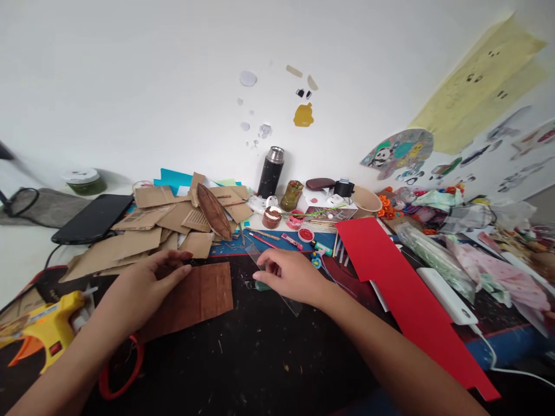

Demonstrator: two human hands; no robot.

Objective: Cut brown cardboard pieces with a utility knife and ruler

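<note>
My left hand hovers over a brown-painted piece of cardboard, its thumb and loosely curled fingers apart. I cannot tell whether the fingertips touch the board. To the right, my right hand is held above a clear ruler, with fingers bent and a gap between thumb and forefinger; nothing shows in it. Below its thumb lies a small green object, partly hidden. Red-handled scissors lie beside my left forearm, their blades out of sight. A yellow glue gun rests at the far left.
Cardboard scraps pile up behind my left hand, topped by a brown boat-shaped piece. Paint pots and a black flask stand near the wall. At right lie a long red sheet and a white power strip with its cord.
</note>
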